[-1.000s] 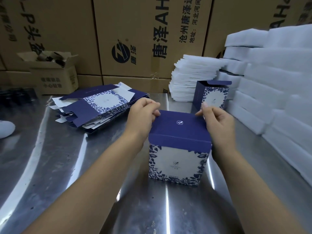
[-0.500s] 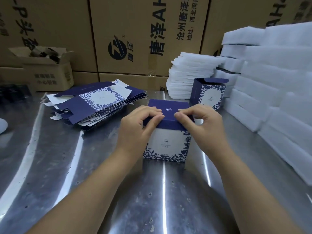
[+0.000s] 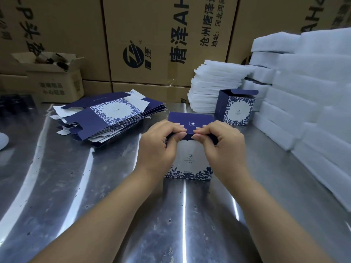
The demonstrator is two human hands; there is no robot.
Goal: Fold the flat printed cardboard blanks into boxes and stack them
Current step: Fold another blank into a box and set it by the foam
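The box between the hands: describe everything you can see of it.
The box is printed cardboard, standing upright on the steel table. Its front is white with a small logo and a blue leaf border along the bottom; its top flap is navy with a white emblem. The left hand and right hand pinch the flap's front edge, which looks not fully tucked in.

Dim, cool light from overhead here, long white streaks of glare running down the metal table, the white foam stacks on the right washed out and smeared soft, the brown cartons behind bowing towards the edges, only the box in the middle crisp.
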